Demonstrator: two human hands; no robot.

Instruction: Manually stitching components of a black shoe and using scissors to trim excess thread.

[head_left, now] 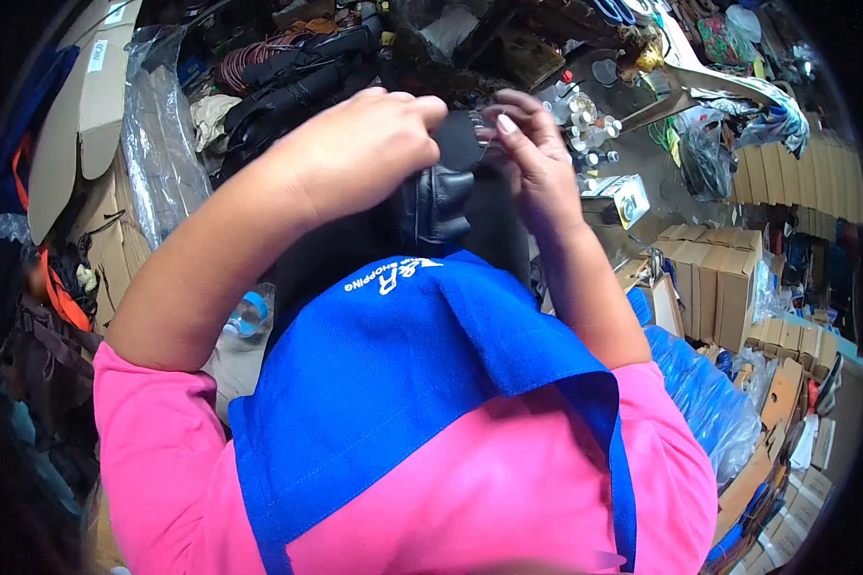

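Head view: plastic bottles (582, 119) cluster beyond the right hand (539, 165), cardboard boxes (714, 278) nearer; contents unclear. A black leather piece (439, 206) lies toward the far edge of the lap (331, 241). The left hand (379, 144) curls its fingers at it, the right's blur; whether either clamps anything, I cannot tell.

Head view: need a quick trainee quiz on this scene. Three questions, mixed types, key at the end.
1. What colour is the piece between the left hand and the right hand?

2. In the picture, which is closest to the right hand?
A) the blue plastic sheeting
B) the cluster of bottles
C) the orange strap

3. True or false: the blue apron is worn over a pink shirt.

Key: 1. Black. 2. B. 3. True.
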